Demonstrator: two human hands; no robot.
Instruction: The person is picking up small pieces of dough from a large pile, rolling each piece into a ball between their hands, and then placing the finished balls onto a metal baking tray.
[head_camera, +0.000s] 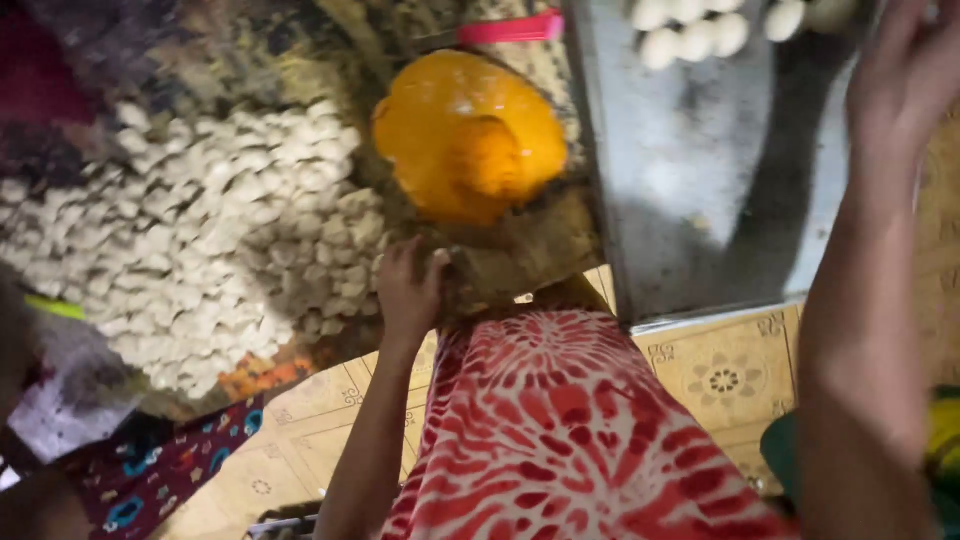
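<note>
Left hand (408, 290) at wooden board (520, 255), perhaps gripping; right hand (905, 75) above metal tray (700, 200).

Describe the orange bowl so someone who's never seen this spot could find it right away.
Start at the big heap of small pale dough pieces spread over the mat on the left, then look to its right edge, beside the grey metal tray. There sits the orange bowl, just beyond the left hand. It is the only round, bright orange, glossy thing there.

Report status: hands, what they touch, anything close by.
Left hand fingers curled at mat edge. Right hand open, raised over metal tray. Orange bowl and pale dough pieces beside left.
</note>
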